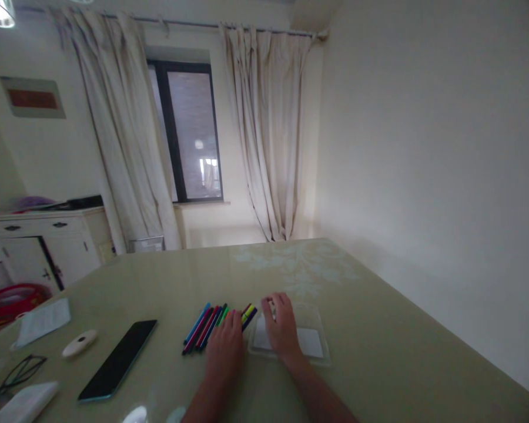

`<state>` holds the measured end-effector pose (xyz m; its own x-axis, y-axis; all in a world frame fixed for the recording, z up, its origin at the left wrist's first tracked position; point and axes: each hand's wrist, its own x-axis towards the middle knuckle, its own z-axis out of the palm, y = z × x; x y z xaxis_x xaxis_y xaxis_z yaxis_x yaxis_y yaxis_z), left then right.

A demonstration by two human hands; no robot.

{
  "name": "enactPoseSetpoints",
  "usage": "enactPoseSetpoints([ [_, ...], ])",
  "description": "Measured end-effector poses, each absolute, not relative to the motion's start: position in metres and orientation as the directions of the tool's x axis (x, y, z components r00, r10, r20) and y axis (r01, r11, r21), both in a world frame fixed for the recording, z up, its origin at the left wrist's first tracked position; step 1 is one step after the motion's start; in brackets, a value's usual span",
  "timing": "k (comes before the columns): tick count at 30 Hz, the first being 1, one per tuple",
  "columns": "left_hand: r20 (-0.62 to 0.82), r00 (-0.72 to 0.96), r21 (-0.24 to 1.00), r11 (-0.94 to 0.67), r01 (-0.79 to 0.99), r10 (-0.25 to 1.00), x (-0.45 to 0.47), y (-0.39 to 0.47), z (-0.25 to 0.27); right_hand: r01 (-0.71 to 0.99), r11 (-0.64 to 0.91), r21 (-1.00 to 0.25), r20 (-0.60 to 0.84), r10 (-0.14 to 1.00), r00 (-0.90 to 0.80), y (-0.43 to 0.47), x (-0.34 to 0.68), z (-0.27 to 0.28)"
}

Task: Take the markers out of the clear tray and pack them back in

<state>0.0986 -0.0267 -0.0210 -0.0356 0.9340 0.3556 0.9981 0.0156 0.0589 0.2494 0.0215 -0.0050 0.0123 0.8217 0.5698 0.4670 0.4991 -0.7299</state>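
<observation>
A row of colored markers (205, 328) lies side by side on the table, slanting up to the right. My left hand (226, 346) rests over the right part of this row, fingers stretched forward and touching the pens; it covers several of them. Yellow and dark markers (248, 314) stick out to the right of its fingertips. Just beside it, my right hand (283, 329) is above a clear plastic case (324, 346), with its fingers bent and the thumb apart. A white card or sheet (311, 342) lies in the case, partly hidden by that hand.
On the glossy green table (379, 364) are a phone or tablet (119, 361), a white oval object (80, 343), eyeglasses (20, 373), a white box-like object (29, 402) and a paper packet (44, 322). A wall (432, 176) borders the right side.
</observation>
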Motion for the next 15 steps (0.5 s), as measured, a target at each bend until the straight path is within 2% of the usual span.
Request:
enactPoseSetpoints([
  [3, 0.331, -0.115, 0.011, 0.119, 0.993, 0.937, 0.087, -0.028, -0.017, 0.720, 0.338, -0.607, 0.470, 0.882, -0.018, 0.030, 0.261, -0.010],
  [6, 0.310, -0.158, 0.014, 0.162, 0.987, 0.937, 0.080, -0.030, -0.017, 0.847, 0.257, -0.466, 0.395, 0.917, -0.061, 0.032, 0.270, -0.015],
  [10, 0.294, -0.145, 0.044, 0.138, 0.989, 0.945, 0.082, -0.032, -0.016, 0.904, 0.215, -0.370, 0.333, 0.939, -0.087, 0.034, 0.280, -0.016],
  [15, 0.272, -0.094, 0.075, 0.076, 0.994, 0.958, 0.090, -0.034, -0.014, 0.907, 0.213, -0.364, 0.280, 0.954, -0.111, 0.044, 0.299, -0.015],
])
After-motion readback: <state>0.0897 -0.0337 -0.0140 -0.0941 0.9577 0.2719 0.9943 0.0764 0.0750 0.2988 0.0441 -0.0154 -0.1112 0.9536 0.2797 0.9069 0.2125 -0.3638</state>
